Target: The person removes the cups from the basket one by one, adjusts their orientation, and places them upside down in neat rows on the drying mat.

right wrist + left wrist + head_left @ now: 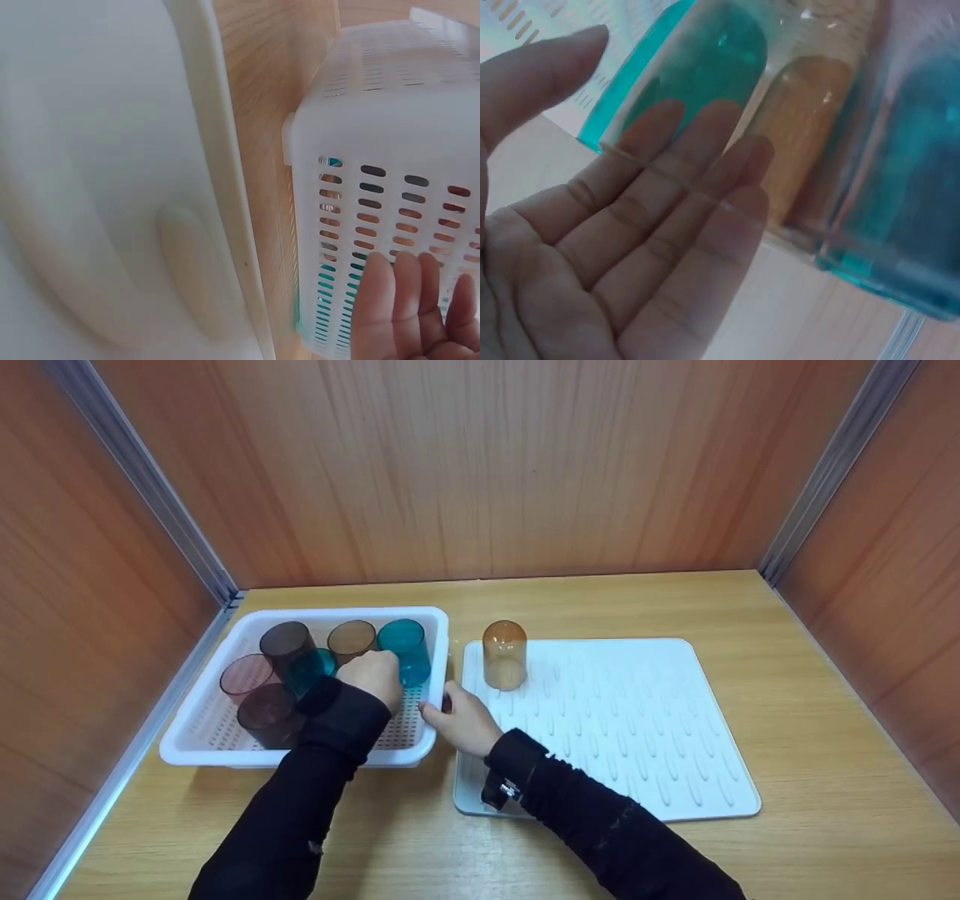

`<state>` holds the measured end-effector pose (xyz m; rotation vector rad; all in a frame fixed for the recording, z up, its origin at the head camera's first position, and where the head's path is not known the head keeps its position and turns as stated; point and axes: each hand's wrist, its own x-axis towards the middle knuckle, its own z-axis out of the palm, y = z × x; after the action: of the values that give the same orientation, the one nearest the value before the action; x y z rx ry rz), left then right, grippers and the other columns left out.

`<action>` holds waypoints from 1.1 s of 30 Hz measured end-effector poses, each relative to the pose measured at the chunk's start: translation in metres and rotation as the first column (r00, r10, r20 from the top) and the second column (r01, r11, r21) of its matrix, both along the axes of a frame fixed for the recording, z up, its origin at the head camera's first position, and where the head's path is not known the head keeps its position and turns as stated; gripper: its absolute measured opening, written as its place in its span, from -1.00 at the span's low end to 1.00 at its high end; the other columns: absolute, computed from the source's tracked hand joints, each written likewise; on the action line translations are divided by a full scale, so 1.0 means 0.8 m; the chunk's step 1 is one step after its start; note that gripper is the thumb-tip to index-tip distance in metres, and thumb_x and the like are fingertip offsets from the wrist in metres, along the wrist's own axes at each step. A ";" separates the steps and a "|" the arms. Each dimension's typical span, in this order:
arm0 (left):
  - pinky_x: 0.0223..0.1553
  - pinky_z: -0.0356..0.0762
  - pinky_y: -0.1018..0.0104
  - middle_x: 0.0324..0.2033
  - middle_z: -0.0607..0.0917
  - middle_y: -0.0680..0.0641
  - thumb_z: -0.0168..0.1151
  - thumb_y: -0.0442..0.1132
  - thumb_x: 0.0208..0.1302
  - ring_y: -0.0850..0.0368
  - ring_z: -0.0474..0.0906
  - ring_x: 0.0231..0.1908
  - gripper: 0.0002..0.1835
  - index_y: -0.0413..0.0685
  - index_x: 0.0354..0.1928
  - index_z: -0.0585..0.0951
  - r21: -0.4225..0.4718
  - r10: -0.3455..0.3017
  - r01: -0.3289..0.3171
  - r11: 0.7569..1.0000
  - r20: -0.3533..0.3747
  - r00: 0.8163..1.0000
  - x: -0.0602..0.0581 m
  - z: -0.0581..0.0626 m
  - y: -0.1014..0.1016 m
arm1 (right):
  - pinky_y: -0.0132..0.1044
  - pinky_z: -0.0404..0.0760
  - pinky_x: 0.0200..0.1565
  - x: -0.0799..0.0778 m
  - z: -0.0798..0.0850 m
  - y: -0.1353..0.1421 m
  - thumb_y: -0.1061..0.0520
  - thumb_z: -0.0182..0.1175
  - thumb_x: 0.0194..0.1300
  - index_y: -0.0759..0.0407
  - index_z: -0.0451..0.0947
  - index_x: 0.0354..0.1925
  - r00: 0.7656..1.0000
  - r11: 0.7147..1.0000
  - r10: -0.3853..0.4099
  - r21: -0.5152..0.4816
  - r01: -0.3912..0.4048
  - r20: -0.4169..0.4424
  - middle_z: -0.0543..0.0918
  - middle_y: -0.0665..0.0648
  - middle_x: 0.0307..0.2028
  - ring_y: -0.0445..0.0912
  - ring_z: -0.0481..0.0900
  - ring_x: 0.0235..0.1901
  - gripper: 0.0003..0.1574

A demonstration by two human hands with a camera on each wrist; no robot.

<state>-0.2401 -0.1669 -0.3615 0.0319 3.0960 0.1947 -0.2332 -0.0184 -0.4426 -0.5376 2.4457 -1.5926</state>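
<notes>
My left hand [371,679] reaches down into the white basket [300,760], its palm hidden from above. In the left wrist view its fingertips [716,120] show through a clear glass [705,191], past its rim, while the thumb stands apart. Close around the hand are a teal glass [405,645], an amber-brown glass [351,639] and a dark grey glass [289,649]. At the basket's right side my right hand [466,724] holds the rim, thumb over the edge and fingers along the outer wall.
A pink glass [247,675] and a purple glass [271,720] stand in the basket's left part. Right of it lies a white ridged draining mat [615,720], an amber glass [505,660] upside down on its far left corner. Wood panels [480,472] enclose the table.
</notes>
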 end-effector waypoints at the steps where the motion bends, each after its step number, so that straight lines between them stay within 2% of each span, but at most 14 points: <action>1: -0.49 0.48 0.04 -0.55 0.61 -0.14 0.24 -0.31 -0.05 0.02 0.46 -0.62 -0.84 -0.20 -0.36 0.61 -0.003 -0.006 0.006 1.000 0.001 1.000 0.000 -0.001 0.000 | -0.36 0.42 -0.47 0.001 0.000 0.000 -0.10 0.05 0.19 0.09 0.36 -0.26 1.000 1.000 -0.001 0.000 0.001 -0.003 0.53 -0.01 -0.40 -0.20 0.45 -0.46 -0.69; 6: -0.47 0.49 0.02 -0.52 0.62 -0.15 0.37 -0.33 -0.25 0.02 0.47 -0.59 -0.71 -0.20 -0.36 0.60 -0.009 -0.009 0.009 1.000 0.020 1.000 0.000 -0.001 -0.003 | -0.38 0.42 -0.47 0.002 0.000 -0.004 -0.10 0.05 0.19 0.12 0.38 -0.27 0.999 1.000 -0.009 0.002 0.009 -0.032 0.54 -0.02 -0.40 -0.22 0.45 -0.46 -0.68; 15: -0.40 0.49 0.00 -0.48 0.62 -0.15 0.38 -0.27 -0.22 0.00 0.47 -0.57 -0.65 -0.20 -0.28 0.56 0.011 0.012 -0.012 1.000 0.050 0.999 0.004 0.004 -0.001 | -0.37 0.39 -0.51 0.002 -0.001 -0.006 -0.09 0.05 0.20 0.12 0.37 -0.30 1.000 1.000 -0.005 -0.005 0.005 -0.030 0.52 0.00 -0.44 -0.20 0.42 -0.50 -0.69; 21: -0.44 0.50 0.00 -0.56 0.59 -0.11 0.36 -0.22 -0.15 0.00 0.47 -0.60 -0.73 -0.18 -0.37 0.57 0.043 0.027 -0.027 0.999 0.004 1.000 0.011 0.014 0.004 | -0.35 0.41 -0.50 0.001 -0.003 -0.006 -0.10 0.05 0.21 0.12 0.36 -0.27 1.000 1.000 0.011 -0.001 -0.011 -0.017 0.50 0.00 -0.43 -0.19 0.42 -0.48 -0.68; 24: -0.51 0.49 0.04 -0.62 0.57 -0.08 0.31 -0.22 -0.08 0.01 0.47 -0.63 -0.82 -0.16 -0.45 0.58 0.054 0.031 -0.029 0.998 -0.047 0.998 0.016 0.019 0.009 | -0.34 0.43 -0.48 0.001 -0.003 -0.004 -0.10 0.05 0.21 0.11 0.36 -0.25 1.000 1.000 0.027 -0.009 -0.027 0.001 0.50 0.00 -0.42 -0.19 0.44 -0.46 -0.68; 27: -0.58 0.47 0.05 -0.65 0.55 -0.09 0.23 -0.22 0.02 0.00 0.46 -0.65 -0.85 -0.18 -0.47 0.56 0.057 0.021 -0.013 0.998 -0.136 0.991 0.021 0.023 0.015 | -0.34 0.43 -0.47 0.000 -0.004 -0.002 -0.13 0.05 0.21 0.11 0.36 -0.27 0.999 0.999 0.036 -0.015 -0.036 -0.006 0.50 0.00 -0.43 -0.19 0.43 -0.46 -0.67; 29: -0.63 0.45 0.07 -0.67 0.54 -0.10 0.18 -0.22 0.07 -0.01 0.46 -0.66 -0.84 -0.19 -0.47 0.53 0.056 0.012 0.000 0.998 -0.218 0.976 0.025 0.026 0.019 | -0.35 0.42 -0.48 -0.001 -0.003 -0.001 -0.14 0.05 0.21 0.10 0.35 -0.29 0.999 0.999 0.035 -0.015 -0.036 -0.021 0.49 0.00 -0.45 -0.19 0.43 -0.47 -0.66; 33: -0.66 0.43 0.05 -0.67 0.53 -0.14 0.14 -0.23 0.12 -0.06 0.49 -0.65 -0.83 -0.23 -0.45 0.50 0.054 -0.008 0.030 0.998 -0.371 0.929 0.033 0.033 0.025 | -0.38 0.37 -0.53 0.000 -0.003 -0.002 -0.14 0.06 0.19 0.12 0.35 -0.34 0.998 1.000 0.024 -0.005 -0.024 -0.056 0.47 -0.02 -0.51 -0.20 0.39 -0.53 -0.65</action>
<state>-0.2138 -0.1468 -0.3352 0.1140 3.4641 0.3143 -0.2336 -0.0202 -0.4449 -0.6180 2.4659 -1.5961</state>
